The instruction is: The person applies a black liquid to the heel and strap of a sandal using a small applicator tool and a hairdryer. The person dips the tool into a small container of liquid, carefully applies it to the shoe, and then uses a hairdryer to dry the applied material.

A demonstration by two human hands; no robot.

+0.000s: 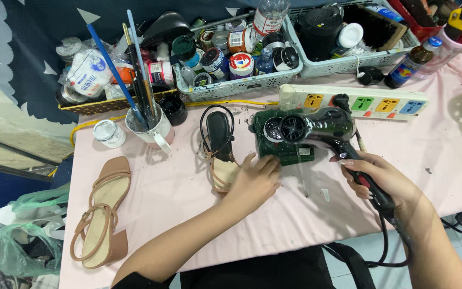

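Observation:
My right hand (380, 179) grips the handle of a black hair dryer (316, 127), whose rear grille faces left, toward a dark green box (274, 140) on the table. My left hand (253, 179) lies flat on the toe end of a tan strappy sandal (220, 147) with a black insole, pressing it to the pink table cloth (188, 192). A matching tan sandal (101, 214) lies apart at the table's left front corner.
A mug of brushes (148, 126) and a small white jar (109, 132) stand at left. Trays of paint jars and bottles (231, 59) line the back. A white power strip (359, 101) lies behind the dryer. Plastic bags (17, 235) sit on the floor at left.

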